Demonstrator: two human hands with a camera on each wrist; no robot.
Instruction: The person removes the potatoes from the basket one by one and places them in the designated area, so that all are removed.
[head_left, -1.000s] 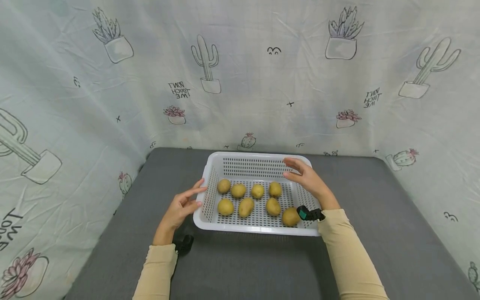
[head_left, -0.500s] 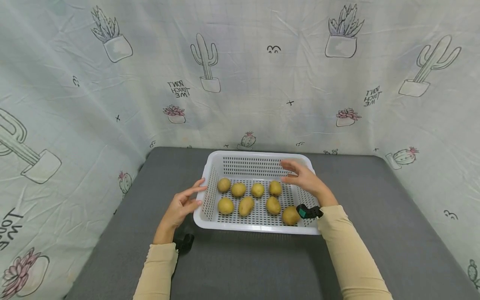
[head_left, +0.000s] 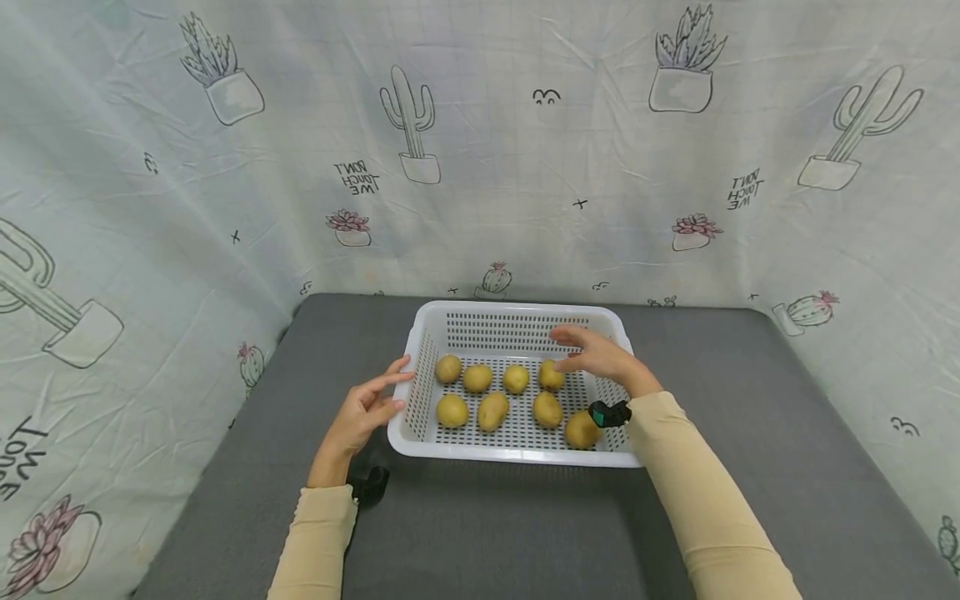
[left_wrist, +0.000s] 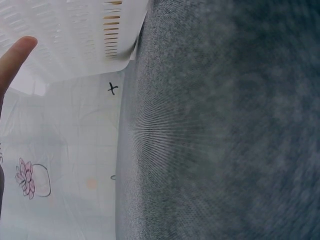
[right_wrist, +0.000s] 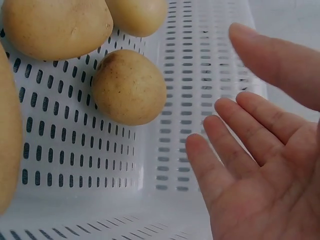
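Note:
A white plastic basket [head_left: 517, 456] with slotted walls holds several yellow potatoes [head_left: 492, 412] in two loose rows. At its left rim rests my left hand [head_left: 365, 414], fingers spread and lightly bent; one of its fingertips [left_wrist: 25, 44] shows against the slotted wall in the left wrist view. My right hand [head_left: 602, 358] hovers inside the right half of the basket, fingers extended and holding nothing. In the head view its thumb overlaps the potato at the back right [head_left: 550, 382]. The right wrist view shows the palm facing a round potato [right_wrist: 129, 87], with a gap between.
Under the basket lies a dark grey table [head_left: 480, 533]. A pale curtain [head_left: 480, 150] printed with cacti hangs behind the table and along both sides. Each wrist wears a black strap camera; the right one [head_left: 609, 414] is above the basket's front right corner.
My right hand has moved left and slightly down, from near the right rim to over the back-right potato. The left hand, basket and potatoes stay in place.

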